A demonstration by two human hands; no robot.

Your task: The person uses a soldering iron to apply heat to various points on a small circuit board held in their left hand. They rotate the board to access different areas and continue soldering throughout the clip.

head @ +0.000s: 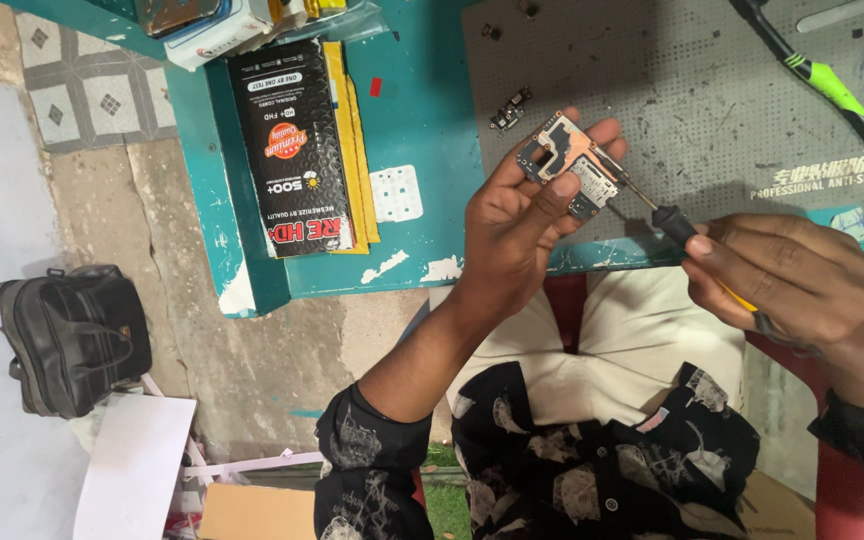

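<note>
Copper-toned circuit board [569, 163] in left hand [522, 225], long axis up-left, screwdriver [664, 217] tip touching

- The grey mat [692, 120] has lots of bare room in the middle. A hand could slide across it there.
- A green and black tool [832, 90] lies across the mat's far right corner and blocks that way.
- A small loose part [510, 110] sits on the mat, just beside the left hand [522, 215].
- The black flat box [297, 150] takes up the left part of the teal table [422, 130]. There is a bare strip between the box and the mat.
- The right hand [792, 280] with its screwdriver [667, 220] fills the near right edge.
- On the floor, a black bag [72, 335] stands well apart to the left.
</note>
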